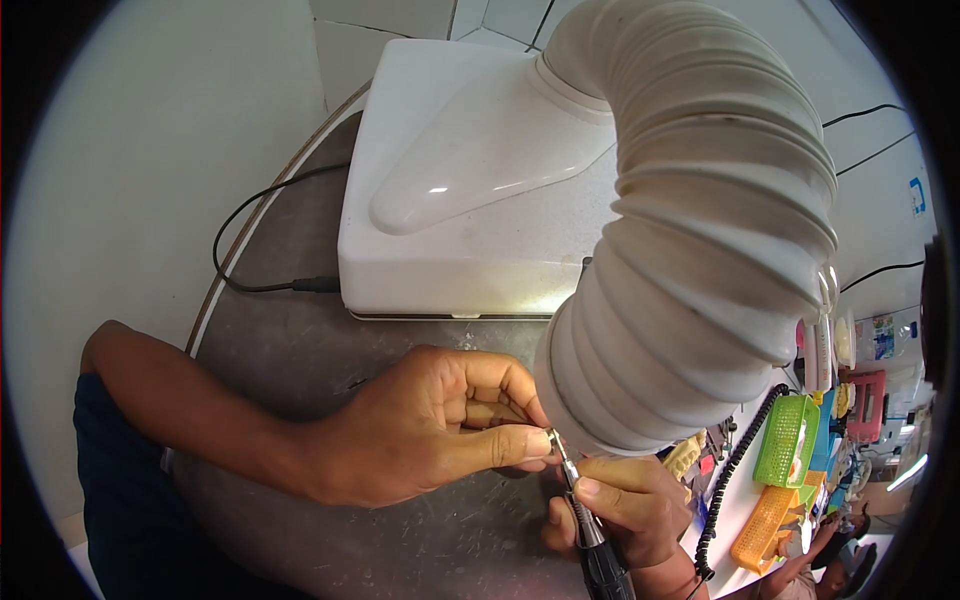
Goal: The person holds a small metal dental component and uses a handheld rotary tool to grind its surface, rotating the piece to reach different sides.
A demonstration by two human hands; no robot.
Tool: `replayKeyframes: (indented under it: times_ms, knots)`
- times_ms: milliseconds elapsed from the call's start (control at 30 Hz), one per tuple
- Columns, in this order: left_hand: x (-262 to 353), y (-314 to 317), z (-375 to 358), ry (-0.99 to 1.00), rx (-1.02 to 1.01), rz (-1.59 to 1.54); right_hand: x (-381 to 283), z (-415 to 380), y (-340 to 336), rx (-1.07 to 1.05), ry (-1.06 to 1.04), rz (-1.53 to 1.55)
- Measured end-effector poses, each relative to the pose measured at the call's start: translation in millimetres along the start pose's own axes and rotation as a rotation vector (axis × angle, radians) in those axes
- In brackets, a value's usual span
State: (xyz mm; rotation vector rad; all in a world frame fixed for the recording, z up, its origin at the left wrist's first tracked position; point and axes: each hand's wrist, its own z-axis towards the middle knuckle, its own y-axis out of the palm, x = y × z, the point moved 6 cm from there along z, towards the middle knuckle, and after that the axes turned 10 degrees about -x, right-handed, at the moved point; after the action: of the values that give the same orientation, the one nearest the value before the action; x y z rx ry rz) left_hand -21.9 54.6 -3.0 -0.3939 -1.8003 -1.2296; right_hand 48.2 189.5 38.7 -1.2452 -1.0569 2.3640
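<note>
My left hand (pixel 420 440) pinches a small, shiny piece (pixel 551 437) between thumb and fingertips; its exact kind is too small to make out. In my right hand (pixel 640 505) is a rotary handpiece (pixel 603 565) with a black grip and a silver nose, held like a pen. Its slim tip meets or nearly meets the small piece; contact cannot be told. Both hands are close together beneath the mouth of a ribbed white hose (pixel 700 250). Part of my right fingers is hidden behind the handpiece.
A white extraction box (pixel 470 220) with a lit front edge stands on the scratched dark table (pixel 300 350), a black cable (pixel 235 225) at its side. At right are a coiled cord (pixel 725 480), a green basket (pixel 790 440), an orange basket (pixel 762 530) and another person (pixel 830 560).
</note>
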Motion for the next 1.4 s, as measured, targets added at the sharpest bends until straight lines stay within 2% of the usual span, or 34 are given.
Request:
replayKeyframes:
  times_ms: [667, 1067, 1167, 1400]
  knots:
    - [-2.5, -0.6, 0.5, -0.017, -0.003, -0.029, -5.7, 5.9, -1.4, 0.004, -0.015, -0.072]
    - [-5.2, -1.1, 1.3, -0.027, -0.009, -0.070, -5.9, 7.7, -1.8, 0.000, 0.008, 0.016]
    - [-4.6, -1.5, 1.0, -0.032, -0.003, -0.061, -4.2, 6.9, -0.3, 0.018, -0.033, -0.090]
    - [-2.6, 0.0, 0.8, -0.038, 0.000, -0.087, -8.3, 6.6, -2.7, -0.001, 0.015, -0.011]
